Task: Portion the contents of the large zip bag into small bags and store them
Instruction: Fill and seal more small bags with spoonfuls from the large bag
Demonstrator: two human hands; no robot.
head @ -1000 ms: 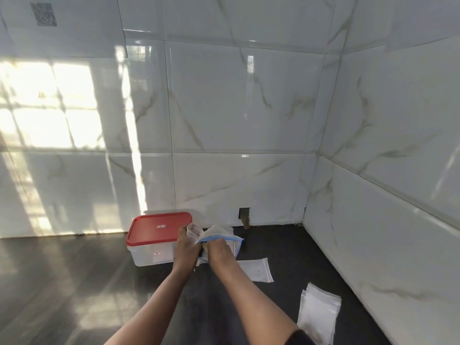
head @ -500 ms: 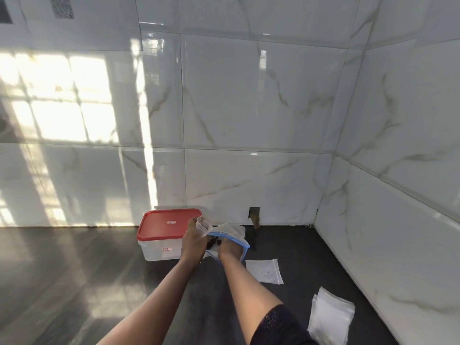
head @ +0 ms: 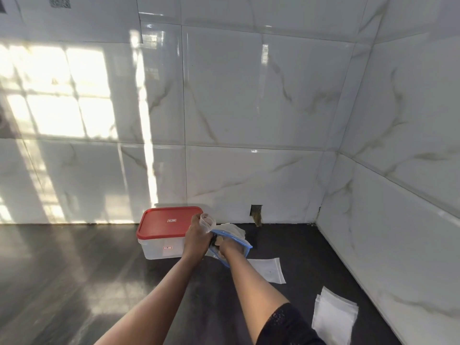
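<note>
Currently right hand [head: 230, 247] sits inside large zip bag [head: 237, 232].

Corner of what looks like a home kitchen. Glossy white marble-patterned wall tiles [head: 249, 95] meet at a corner above a dark polished stone tabletop [head: 62, 270]. A clear plastic food box with a red lid [head: 164, 221] stands on it against the wall. Sunlight in a window-pane pattern [head: 62, 95] falls across the left tiles.
</note>
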